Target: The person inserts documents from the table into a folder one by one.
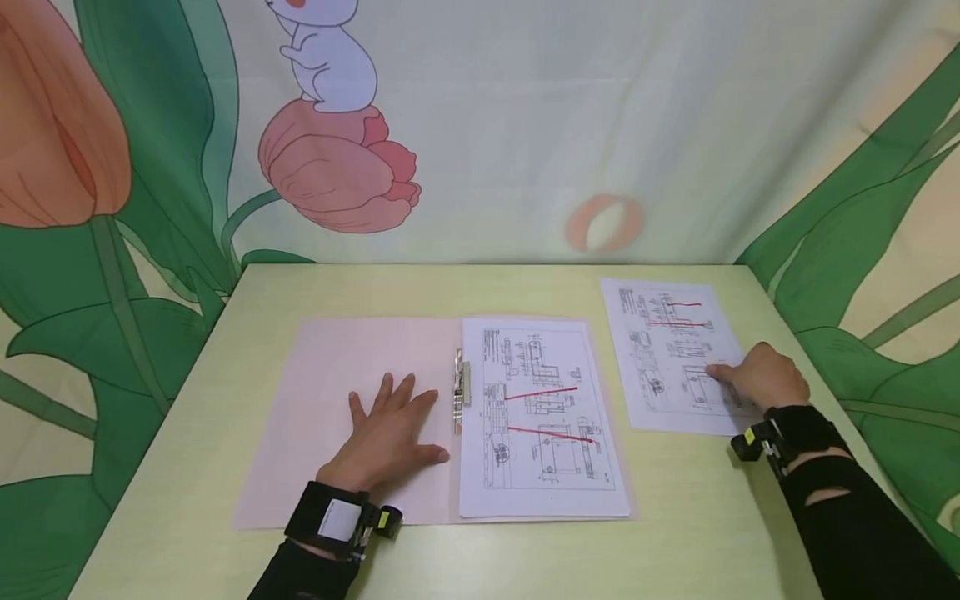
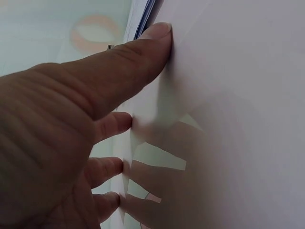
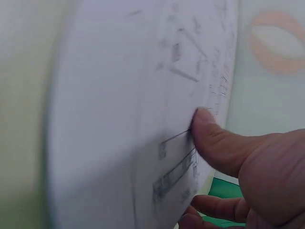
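Observation:
A pale pink folder [image 1: 322, 400] lies spread on the table, its metal clip [image 1: 460, 387] along the spine. On its right side is a stack of white sheets [image 1: 547, 500] printed with technical drawings, the top one bearing two red lines. My left hand [image 1: 390, 437] rests with spread fingers on the bare left cover, thumb toward the clip. To the right of the folder, my right hand [image 1: 768, 379] grips a loose drawing sheet [image 1: 618, 333] by its lower right edge. The thumb [image 3: 217, 143] presses on the printed face; the other fingers are at the sheet's edge, partly hidden.
The light yellow-green table [image 1: 697, 533] extends around the folder and the loose sheet. Behind it hangs a curtain [image 1: 510, 150] printed with tulips and a white rabbit. Both wrists wear black bands with small cameras.

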`<move>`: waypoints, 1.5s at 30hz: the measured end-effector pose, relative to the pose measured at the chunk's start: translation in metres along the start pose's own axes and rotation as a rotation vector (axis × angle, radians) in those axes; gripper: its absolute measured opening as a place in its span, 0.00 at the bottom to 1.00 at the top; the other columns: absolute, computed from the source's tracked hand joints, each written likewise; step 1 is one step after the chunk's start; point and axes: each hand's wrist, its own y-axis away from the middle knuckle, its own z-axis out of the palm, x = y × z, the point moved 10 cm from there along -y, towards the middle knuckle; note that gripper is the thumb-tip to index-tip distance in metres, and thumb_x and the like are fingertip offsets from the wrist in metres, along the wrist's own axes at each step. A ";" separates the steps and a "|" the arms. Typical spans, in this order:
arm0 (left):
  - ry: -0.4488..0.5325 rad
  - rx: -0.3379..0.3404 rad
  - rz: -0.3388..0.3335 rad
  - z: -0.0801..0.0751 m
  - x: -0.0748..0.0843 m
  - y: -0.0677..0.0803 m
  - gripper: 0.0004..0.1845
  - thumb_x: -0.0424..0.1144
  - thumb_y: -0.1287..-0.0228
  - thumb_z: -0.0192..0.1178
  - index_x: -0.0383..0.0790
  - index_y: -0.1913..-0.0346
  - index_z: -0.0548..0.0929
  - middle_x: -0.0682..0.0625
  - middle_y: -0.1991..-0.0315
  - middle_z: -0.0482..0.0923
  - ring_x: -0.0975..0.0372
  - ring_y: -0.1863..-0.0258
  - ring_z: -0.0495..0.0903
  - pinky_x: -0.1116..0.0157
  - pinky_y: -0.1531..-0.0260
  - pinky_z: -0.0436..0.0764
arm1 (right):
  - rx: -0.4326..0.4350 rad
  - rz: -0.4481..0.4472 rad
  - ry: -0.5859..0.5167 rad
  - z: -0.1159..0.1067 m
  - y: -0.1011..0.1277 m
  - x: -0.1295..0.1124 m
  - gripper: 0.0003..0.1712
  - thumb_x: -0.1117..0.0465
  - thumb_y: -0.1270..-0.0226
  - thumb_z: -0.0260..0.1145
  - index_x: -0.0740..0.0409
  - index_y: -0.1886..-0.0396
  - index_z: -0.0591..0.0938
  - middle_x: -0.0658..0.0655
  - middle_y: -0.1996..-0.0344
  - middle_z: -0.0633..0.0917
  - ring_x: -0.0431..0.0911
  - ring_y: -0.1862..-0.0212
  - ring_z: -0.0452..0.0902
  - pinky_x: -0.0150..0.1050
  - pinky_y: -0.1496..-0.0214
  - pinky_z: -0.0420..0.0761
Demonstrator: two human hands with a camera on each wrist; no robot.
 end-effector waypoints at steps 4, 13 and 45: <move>-0.005 0.001 -0.006 0.000 0.001 0.000 0.50 0.57 0.46 0.79 0.49 0.21 0.71 0.37 0.15 0.52 0.35 0.15 0.41 0.21 0.29 0.32 | -0.046 -0.019 -0.038 -0.004 -0.002 -0.001 0.35 0.45 0.31 0.71 0.80 0.55 0.78 0.64 0.76 0.83 0.53 0.73 0.79 0.42 0.76 0.76; -0.021 -0.002 -0.006 0.000 0.003 -0.001 0.50 0.59 0.46 0.79 0.49 0.21 0.71 0.37 0.16 0.54 0.35 0.16 0.44 0.19 0.30 0.36 | 0.134 -0.036 0.058 -0.020 0.002 -0.004 0.33 0.50 0.32 0.73 0.81 0.56 0.75 0.69 0.75 0.79 0.60 0.72 0.76 0.50 0.73 0.73; 0.004 -0.035 -0.028 0.002 0.000 0.001 0.50 0.59 0.44 0.78 0.50 0.20 0.69 0.39 0.14 0.51 0.37 0.15 0.41 0.20 0.29 0.35 | 0.433 -0.147 -0.149 -0.111 0.070 -0.048 0.29 0.55 0.15 0.51 0.82 0.42 0.80 0.82 0.55 0.83 0.66 0.65 0.80 0.40 0.80 0.69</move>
